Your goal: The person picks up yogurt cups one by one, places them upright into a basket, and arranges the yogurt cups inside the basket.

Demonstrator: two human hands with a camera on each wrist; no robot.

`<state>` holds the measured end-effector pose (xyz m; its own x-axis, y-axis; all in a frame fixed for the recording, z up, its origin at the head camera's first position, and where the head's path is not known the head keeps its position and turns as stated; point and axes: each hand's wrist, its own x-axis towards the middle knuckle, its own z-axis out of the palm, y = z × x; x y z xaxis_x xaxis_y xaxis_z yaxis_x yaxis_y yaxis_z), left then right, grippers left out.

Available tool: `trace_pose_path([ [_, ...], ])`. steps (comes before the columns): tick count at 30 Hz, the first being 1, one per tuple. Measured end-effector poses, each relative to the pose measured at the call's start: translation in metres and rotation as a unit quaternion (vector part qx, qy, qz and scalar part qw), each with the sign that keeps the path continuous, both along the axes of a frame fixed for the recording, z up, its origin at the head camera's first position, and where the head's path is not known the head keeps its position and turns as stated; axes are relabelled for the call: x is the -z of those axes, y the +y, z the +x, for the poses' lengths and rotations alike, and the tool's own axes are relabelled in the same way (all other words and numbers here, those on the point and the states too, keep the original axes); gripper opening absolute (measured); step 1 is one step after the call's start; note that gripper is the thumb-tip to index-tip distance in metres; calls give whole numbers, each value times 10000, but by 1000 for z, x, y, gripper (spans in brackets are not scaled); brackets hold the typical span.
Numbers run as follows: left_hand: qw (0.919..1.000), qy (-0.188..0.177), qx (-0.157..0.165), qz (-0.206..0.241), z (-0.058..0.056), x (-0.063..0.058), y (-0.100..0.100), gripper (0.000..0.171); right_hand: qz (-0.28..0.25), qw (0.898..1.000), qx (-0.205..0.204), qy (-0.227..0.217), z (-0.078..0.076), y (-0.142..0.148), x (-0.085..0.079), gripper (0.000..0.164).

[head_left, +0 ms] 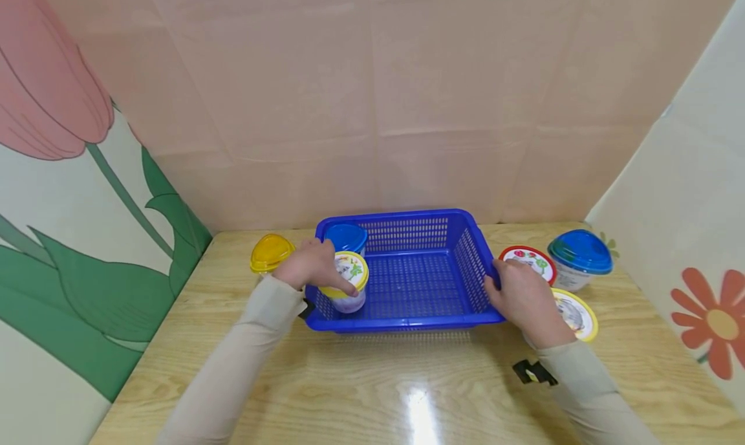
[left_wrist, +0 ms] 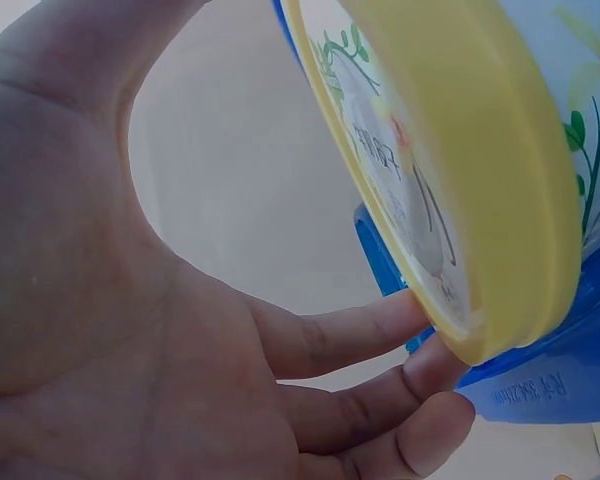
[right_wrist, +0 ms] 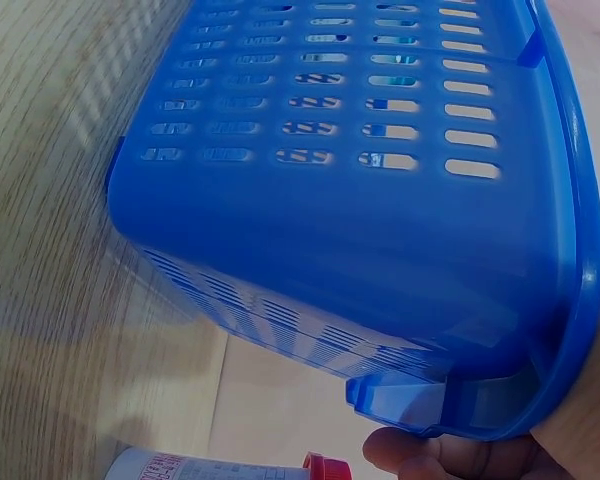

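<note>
A blue plastic basket (head_left: 401, 283) stands on the table. My left hand (head_left: 314, 267) reaches over its left side and holds a clear round tub with a yellow-rimmed, flower-printed lid (head_left: 356, 271). In the left wrist view the fingertips touch the edge of that lid (left_wrist: 480, 180). Behind this tub, inside the basket, is a blue-lidded tub (head_left: 347, 237). My right hand (head_left: 524, 296) grips the basket's right rim. The right wrist view has the basket's slotted wall (right_wrist: 330, 210) close up, with the fingers (right_wrist: 460, 460) under the rim.
Left of the basket is a tub with a yellow domed lid (head_left: 271, 251). To the right stand a red-rimmed tub (head_left: 541, 264), a blue-domed tub (head_left: 582, 254) and a yellow-rimmed tub (head_left: 576, 312), partly behind my right hand. Printed walls (head_left: 407, 96) enclose the wooden table (head_left: 349, 393).
</note>
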<state>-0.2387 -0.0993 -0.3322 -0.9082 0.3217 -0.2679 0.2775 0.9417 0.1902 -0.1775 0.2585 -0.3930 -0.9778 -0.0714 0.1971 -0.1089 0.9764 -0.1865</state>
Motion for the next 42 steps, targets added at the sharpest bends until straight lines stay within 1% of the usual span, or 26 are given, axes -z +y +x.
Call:
trace_pose_path([
  [5,10000,0,62,46,4,0,1,100,-2,10000,24,-20,0,0,0,49],
  [11,9999,-21,140,19,5,1,2,101,-3,10000,19,-27,0,0,0,50],
  [16,9998,-29,192,36,2,3,4,96,-21,10000,39,-46,0,0,0,50],
  [20,9997,-100,235,-54,-1,6,7,94,-16,10000,7,5,0,0,1,49],
  [28,9995,-156,205,-160,-6,6,12,82,-31,10000,-28,75,0,1,2,48],
  [33,9994,-157,188,-242,-6,6,12,78,-26,9999,-31,98,0,0,1,48],
  [36,9995,-150,107,-268,-5,7,12,77,-17,9999,-16,110,1,0,1,48],
  [37,9995,-171,48,-251,-5,7,12,79,-16,9999,-8,111,1,0,1,48],
  [39,9995,-249,-104,-189,-3,8,12,88,-17,9999,2,108,1,0,0,48],
  [42,9980,-496,-389,-98,-1,9,12,114,-31,10000,17,79,1,-1,0,49],
])
